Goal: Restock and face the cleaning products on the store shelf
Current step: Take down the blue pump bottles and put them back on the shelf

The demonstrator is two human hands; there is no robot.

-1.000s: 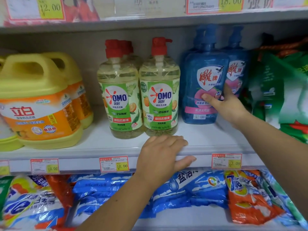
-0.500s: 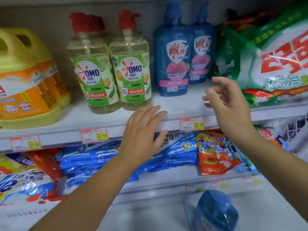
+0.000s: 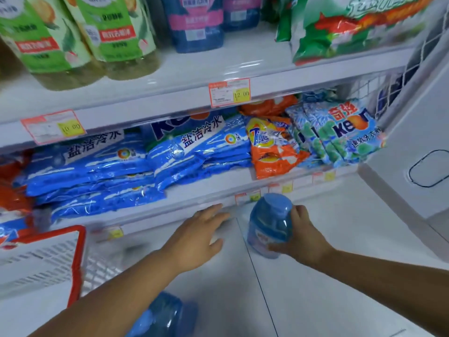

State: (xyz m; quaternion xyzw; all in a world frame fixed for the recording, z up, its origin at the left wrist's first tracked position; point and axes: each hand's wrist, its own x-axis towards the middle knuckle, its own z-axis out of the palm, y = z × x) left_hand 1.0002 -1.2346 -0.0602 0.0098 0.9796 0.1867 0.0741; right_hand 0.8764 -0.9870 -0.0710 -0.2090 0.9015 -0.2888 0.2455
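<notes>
Down low, our right hand grips a blue bottle from its right side, thumb and fingers curled round the body below the rounded cap. The bottle stands roughly upright over the white floor, just in front of the lower shelf; we cannot tell whether its base touches the tiles. Our left hand holds nothing. Its fingers are straight and close together, palm down, the tips near the lower shelf's front edge, and it is apart from the bottle. A second blue bottle lies near the bottom of the view, partly hidden behind our left forearm and blurred. To the left sits a red basket, only its corner showing.

On the lower shelf we see stacks of blue bags, then an orange bag leaning beside them. The upper shelf carries green-labelled bottles, dark blue bottles just to their right, and green bags further right. A price tag is fixed to that shelf's front edge.
</notes>
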